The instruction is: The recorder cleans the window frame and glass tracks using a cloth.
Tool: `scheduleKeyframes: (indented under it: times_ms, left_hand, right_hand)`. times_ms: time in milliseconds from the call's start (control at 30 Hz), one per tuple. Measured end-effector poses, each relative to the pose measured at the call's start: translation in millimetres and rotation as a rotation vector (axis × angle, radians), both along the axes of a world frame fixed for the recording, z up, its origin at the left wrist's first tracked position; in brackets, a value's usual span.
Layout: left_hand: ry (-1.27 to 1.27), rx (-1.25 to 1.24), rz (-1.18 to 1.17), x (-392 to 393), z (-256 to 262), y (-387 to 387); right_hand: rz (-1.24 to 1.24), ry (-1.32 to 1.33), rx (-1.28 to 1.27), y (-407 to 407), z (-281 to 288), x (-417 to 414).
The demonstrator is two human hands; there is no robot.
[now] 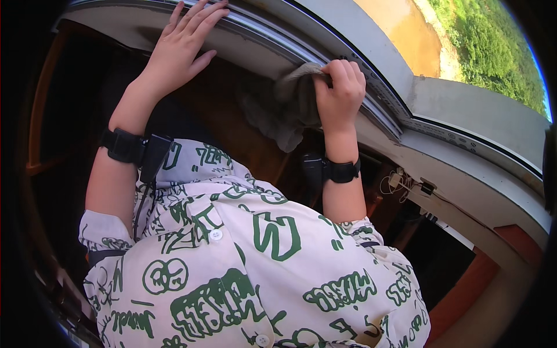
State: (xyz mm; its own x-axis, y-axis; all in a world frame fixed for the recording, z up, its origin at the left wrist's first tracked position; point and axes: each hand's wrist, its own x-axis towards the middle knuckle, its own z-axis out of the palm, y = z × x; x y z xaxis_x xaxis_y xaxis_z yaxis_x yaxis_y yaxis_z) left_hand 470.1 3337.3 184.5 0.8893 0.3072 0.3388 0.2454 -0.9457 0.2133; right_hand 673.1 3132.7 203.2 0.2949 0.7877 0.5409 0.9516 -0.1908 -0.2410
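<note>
My right hand (pixel 341 93) grips a grey-brown cloth (pixel 300 98) at the metal track of a window frame (pixel 278 41). Most of the cloth hangs down over the inner edge of the sill, in shadow. Farther left, my left hand (pixel 187 41) lies spread on the same frame, its fingers apart and holding nothing. Its fingertips reach the upper border of the picture.
Right of my hands, the window frame turns a corner (pixel 407 115) along a pale ledge (pixel 474 98). Below it, white cables and a plug adapter (pixel 395 179) hang on the wall. Green trees (pixel 483 39) and brown ground (pixel 407 30) show outside.
</note>
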Motion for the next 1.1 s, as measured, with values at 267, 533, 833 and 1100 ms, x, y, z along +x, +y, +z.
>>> scheduleKeyframes:
  times_ms: [267, 533, 833, 1100]
  left_hand:
    - [0.016, 0.011, -0.003, 0.3, 0.3, -0.1]
    - [-0.025, 0.064, -0.029, 2.6, 5.5, 7.9]
    - [0.183, -0.096, -0.01, 4.2, 18.9, 1.3]
    - [0.145, -0.067, -0.003, -1.8, 24.2, -2.8]
  right_hand:
    - [-0.198, -0.002, -0.139, -55.1, 3.9, 28.0]
    - [-0.215, 0.012, -0.019, -53.8, 4.3, 21.5]
    - [-0.086, -0.07, -0.048, -2.2, -5.7, 1.9]
    - [-0.23, 0.011, -0.044, -33.7, -1.4, 5.9]
